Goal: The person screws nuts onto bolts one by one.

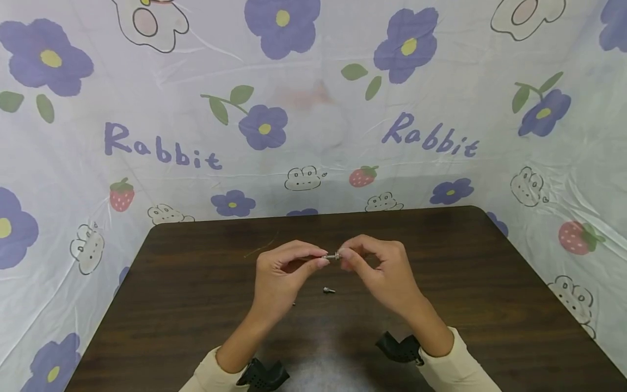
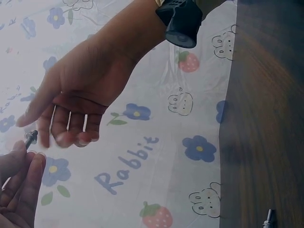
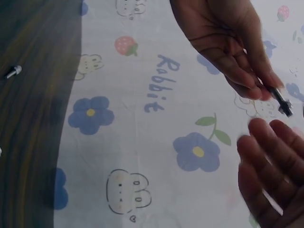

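In front of me, my left hand pinches a small metal bolt between thumb and fingertips, holding it above the table. A wider ring sits near the bolt's free end, and in the right wrist view the bolt tilts downward. My right hand is at that free end. Its thumb and forefinger stand apart on either side of the bolt, the other fingers loosely bent. Below the hands, a second bolt lies on the dark wooden table.
A tiny piece shows on the table beside my left wrist. Farther back lies a thin thread-like strand. Black wrist cameras are strapped at both cuffs. Behind the table hangs a patterned cloth.
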`<state>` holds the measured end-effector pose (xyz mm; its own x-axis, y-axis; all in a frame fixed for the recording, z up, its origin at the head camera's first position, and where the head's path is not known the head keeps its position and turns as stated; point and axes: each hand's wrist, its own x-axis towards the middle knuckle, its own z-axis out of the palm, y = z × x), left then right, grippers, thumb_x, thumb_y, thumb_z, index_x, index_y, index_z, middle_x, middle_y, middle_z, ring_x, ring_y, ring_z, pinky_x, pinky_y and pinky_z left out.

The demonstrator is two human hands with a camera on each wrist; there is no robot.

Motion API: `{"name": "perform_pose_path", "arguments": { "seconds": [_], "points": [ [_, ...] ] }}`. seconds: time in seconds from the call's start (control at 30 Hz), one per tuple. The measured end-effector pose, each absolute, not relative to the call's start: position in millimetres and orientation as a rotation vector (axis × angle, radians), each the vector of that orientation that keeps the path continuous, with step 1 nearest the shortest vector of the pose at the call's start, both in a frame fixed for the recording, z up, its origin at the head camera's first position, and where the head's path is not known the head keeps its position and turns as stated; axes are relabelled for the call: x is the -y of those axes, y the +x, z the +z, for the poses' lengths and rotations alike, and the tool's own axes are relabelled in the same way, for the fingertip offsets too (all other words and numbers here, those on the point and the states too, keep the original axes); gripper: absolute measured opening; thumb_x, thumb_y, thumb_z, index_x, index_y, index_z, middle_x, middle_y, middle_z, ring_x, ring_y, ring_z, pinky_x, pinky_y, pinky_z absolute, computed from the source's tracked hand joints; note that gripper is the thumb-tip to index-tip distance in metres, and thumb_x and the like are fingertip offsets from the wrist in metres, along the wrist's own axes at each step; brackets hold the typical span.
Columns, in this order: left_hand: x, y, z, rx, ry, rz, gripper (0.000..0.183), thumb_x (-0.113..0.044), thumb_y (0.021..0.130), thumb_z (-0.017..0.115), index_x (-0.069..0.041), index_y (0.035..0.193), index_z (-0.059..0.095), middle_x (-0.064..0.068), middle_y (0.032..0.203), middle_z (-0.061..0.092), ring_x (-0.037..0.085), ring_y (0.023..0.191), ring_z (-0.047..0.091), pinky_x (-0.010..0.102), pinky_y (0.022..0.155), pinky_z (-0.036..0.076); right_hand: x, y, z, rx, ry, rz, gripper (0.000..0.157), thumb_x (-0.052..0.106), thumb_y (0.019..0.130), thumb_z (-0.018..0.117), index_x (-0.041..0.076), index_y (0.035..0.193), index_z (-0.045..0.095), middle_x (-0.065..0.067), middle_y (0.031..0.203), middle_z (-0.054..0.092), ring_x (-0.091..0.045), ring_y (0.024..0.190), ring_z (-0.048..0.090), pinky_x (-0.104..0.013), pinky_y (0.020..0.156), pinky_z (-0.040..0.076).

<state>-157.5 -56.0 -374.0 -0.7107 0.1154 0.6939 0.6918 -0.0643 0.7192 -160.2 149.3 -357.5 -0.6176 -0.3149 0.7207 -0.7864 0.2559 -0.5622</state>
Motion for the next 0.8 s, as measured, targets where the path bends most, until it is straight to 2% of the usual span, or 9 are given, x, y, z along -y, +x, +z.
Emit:
{"name": "perform_pose_path", "arguments": {
  "seconds": [0.1, 0.17, 0.33, 0.5, 0.6, 0.73, 0.8],
  "points": [
    [56.6, -158.0, -373.8, 1.797, -0.845, -1.823, 0.011, 0.002, 0.085, 0.079, -0.001, 0.095, 0.079, 0.006, 0.089, 0.075, 0.018, 0.078, 0.07, 0.032, 0.068, 0.061, -151.7, -159.6, -355.2, 2.064, 1.052, 1.339, 0.038, -0.005, 0.084, 0.079, 0.009, 0.118, 0.069, 0.0, 0.087, 0.075, -0.011, 0.074, 0.07, -0.026, 0.068, 0.058],
    [56.7, -158.3, -374.1, 1.795, -0.849, -1.826, 0.011, 0.003, 0.085, 0.079, -0.001, 0.096, 0.079, 0.006, 0.089, 0.075, 0.019, 0.078, 0.07, 0.032, 0.069, 0.062, -152.2, -159.4, -354.1, 2.059, 1.079, 1.323, 0.045, -0.007, 0.08, 0.082, 0.008, 0.121, 0.069, -0.002, 0.091, 0.075, -0.012, 0.076, 0.071, -0.026, 0.068, 0.058],
    [56.4, -158.4, -375.9, 1.779, -0.882, -1.837, 0.012, 0.005, 0.085, 0.078, -0.002, 0.096, 0.079, 0.008, 0.09, 0.075, 0.02, 0.08, 0.071, 0.035, 0.07, 0.062, -150.7, -160.2, -355.4, 2.024, 1.118, 1.319, 0.031, -0.01, 0.08, 0.08, 0.006, 0.106, 0.075, -0.004, 0.089, 0.076, -0.012, 0.071, 0.071, -0.026, 0.065, 0.059],
    [54.9, -157.6, -377.3, 1.794, -0.9, -1.835, 0.012, 0.004, 0.086, 0.078, -0.004, 0.095, 0.079, 0.007, 0.091, 0.075, 0.02, 0.08, 0.072, 0.038, 0.069, 0.062, -149.4, -161.2, -357.7, 2.045, 1.097, 1.324, 0.015, -0.004, 0.09, 0.074, 0.01, 0.096, 0.077, 0.001, 0.08, 0.074, -0.01, 0.065, 0.068, -0.022, 0.057, 0.055],
    [53.9, -156.9, -377.2, 1.801, -0.898, -1.834, 0.011, 0.003, 0.086, 0.078, -0.004, 0.094, 0.079, 0.007, 0.09, 0.075, 0.02, 0.079, 0.072, 0.037, 0.068, 0.062, -149.0, -160.9, -357.2, 2.09, 1.061, 1.312, 0.017, 0.001, 0.096, 0.068, 0.014, 0.089, 0.076, 0.006, 0.074, 0.071, -0.006, 0.063, 0.065, -0.022, 0.055, 0.052],
    [54.8, -156.8, -376.0, 1.794, -0.869, -1.834, 0.011, 0.002, 0.085, 0.079, -0.004, 0.094, 0.079, 0.006, 0.089, 0.075, 0.019, 0.078, 0.071, 0.037, 0.067, 0.062, -149.5, -159.8, -355.9, 2.108, 1.047, 1.31, 0.013, 0.0, 0.091, 0.073, 0.011, 0.099, 0.075, 0.004, 0.081, 0.074, -0.008, 0.068, 0.067, -0.025, 0.06, 0.056],
    [55.2, -157.3, -375.2, 1.792, -0.859, -1.836, 0.011, 0.002, 0.085, 0.079, -0.003, 0.095, 0.079, 0.006, 0.09, 0.075, 0.019, 0.078, 0.071, 0.037, 0.068, 0.062, -150.1, -159.6, -354.8, 2.082, 1.059, 1.301, 0.025, -0.002, 0.085, 0.079, 0.008, 0.107, 0.074, 0.001, 0.086, 0.075, -0.01, 0.072, 0.069, -0.026, 0.064, 0.058]
  ]
}}
